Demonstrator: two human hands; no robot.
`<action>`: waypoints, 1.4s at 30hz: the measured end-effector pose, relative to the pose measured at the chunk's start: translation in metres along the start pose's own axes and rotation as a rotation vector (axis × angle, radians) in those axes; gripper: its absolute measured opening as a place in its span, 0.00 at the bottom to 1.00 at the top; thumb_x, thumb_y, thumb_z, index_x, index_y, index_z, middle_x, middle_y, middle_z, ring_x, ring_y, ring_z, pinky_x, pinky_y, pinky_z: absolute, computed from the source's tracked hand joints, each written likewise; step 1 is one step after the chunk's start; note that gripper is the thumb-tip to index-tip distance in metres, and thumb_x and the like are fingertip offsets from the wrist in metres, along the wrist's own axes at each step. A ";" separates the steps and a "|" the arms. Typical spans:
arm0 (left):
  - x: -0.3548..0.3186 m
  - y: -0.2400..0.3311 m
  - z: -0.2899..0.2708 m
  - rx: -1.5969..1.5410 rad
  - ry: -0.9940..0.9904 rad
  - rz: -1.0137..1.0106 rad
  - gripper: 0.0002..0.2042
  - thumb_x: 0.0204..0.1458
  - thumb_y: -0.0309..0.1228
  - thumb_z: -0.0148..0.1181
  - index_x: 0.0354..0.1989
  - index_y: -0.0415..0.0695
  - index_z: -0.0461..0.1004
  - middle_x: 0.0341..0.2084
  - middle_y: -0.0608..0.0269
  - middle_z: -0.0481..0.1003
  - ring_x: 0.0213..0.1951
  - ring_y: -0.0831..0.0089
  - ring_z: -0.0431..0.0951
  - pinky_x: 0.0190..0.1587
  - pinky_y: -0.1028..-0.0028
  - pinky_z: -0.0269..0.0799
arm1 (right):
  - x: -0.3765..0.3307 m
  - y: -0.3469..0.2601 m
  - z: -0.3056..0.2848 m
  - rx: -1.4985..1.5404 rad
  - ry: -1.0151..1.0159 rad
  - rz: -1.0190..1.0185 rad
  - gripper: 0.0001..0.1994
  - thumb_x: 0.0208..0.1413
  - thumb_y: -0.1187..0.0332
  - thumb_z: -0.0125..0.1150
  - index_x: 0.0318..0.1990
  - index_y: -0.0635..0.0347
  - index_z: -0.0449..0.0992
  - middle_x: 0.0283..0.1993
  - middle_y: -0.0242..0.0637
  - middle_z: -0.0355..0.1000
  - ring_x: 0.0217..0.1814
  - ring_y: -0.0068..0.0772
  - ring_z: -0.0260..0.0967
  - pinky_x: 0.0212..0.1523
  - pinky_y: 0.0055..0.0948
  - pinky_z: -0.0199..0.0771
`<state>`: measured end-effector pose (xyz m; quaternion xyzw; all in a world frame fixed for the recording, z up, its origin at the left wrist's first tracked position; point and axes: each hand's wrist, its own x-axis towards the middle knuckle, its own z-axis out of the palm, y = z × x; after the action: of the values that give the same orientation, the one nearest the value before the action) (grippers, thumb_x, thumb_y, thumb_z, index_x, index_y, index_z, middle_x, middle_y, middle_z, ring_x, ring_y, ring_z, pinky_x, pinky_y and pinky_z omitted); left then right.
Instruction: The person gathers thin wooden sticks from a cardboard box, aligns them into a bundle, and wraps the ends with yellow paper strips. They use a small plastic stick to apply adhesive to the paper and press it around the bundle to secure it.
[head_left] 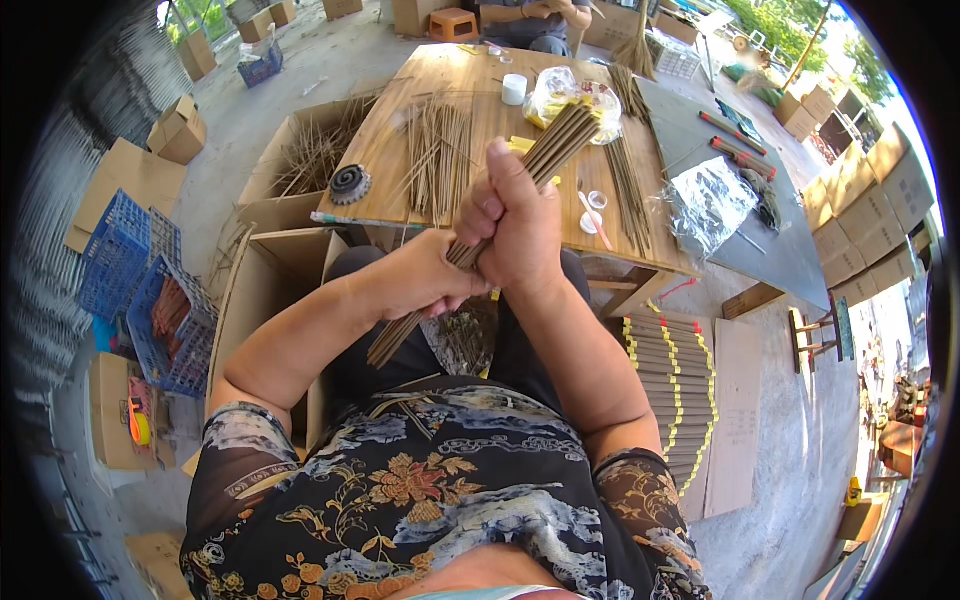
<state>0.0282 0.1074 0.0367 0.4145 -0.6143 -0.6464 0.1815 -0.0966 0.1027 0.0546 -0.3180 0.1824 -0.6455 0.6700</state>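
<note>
Both my hands grip one bundle of incense sticks (562,140), thin and brown, held at a slant above my lap. My right hand (520,225) wraps round its upper middle with the thumb up. Just below it, my left hand (425,272) closes round the lower part, close against the right. The upper end fans slightly over the table, while the lower end points down to the left. Loose sticks (438,150) lie spread on the wooden table (490,125) beyond my hands, and more sticks (627,190) lie along its right side.
A dark round object (350,184) sits at the table's near left corner. White tub (514,89), plastic bag (572,95) and small open jar (592,220) stand on top. Yellow-banded bundles (665,385) rest on cardboard at right; an open carton (285,265) is by my left. Someone sits opposite.
</note>
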 end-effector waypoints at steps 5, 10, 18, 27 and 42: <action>0.004 -0.009 0.010 0.393 0.338 0.190 0.11 0.45 0.34 0.57 0.27 0.38 0.68 0.14 0.61 0.69 0.17 0.76 0.70 0.21 0.75 0.65 | 0.008 -0.007 -0.007 0.004 0.116 -0.154 0.14 0.54 0.63 0.49 0.19 0.51 0.57 0.12 0.24 0.48 0.10 0.17 0.43 0.12 0.22 0.47; 0.010 -0.021 0.013 0.324 0.319 0.252 0.09 0.49 0.35 0.56 0.27 0.43 0.66 0.13 0.73 0.64 0.15 0.86 0.63 0.17 0.83 0.59 | 0.012 -0.007 -0.014 0.015 -0.001 -0.050 0.11 0.53 0.62 0.51 0.23 0.53 0.59 0.14 0.24 0.51 0.13 0.18 0.47 0.15 0.21 0.52; 0.006 -0.006 0.008 0.039 0.036 -0.030 0.08 0.45 0.32 0.59 0.27 0.41 0.69 0.11 0.70 0.64 0.11 0.85 0.62 0.13 0.85 0.56 | 0.003 0.006 -0.024 0.066 -0.139 0.060 0.14 0.55 0.61 0.48 0.18 0.51 0.57 0.11 0.23 0.50 0.10 0.18 0.45 0.12 0.20 0.52; 0.019 -0.018 0.015 0.524 0.422 0.292 0.10 0.39 0.26 0.58 0.31 0.38 0.68 0.26 0.54 0.74 0.31 0.58 0.74 0.33 0.70 0.68 | 0.008 0.012 -0.017 0.000 0.129 -0.066 0.13 0.53 0.65 0.48 0.18 0.52 0.57 0.11 0.25 0.49 0.10 0.19 0.44 0.11 0.22 0.50; 0.016 -0.028 0.008 0.462 0.254 0.223 0.10 0.42 0.28 0.54 0.32 0.34 0.67 0.23 0.49 0.72 0.29 0.58 0.73 0.33 0.68 0.68 | 0.001 0.024 -0.027 0.075 0.097 0.006 0.13 0.54 0.64 0.47 0.18 0.50 0.57 0.10 0.23 0.49 0.09 0.18 0.44 0.11 0.21 0.50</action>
<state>0.0206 0.1056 0.0045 0.4524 -0.7595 -0.4084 0.2275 -0.0965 0.0957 0.0193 -0.2605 0.1914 -0.6646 0.6737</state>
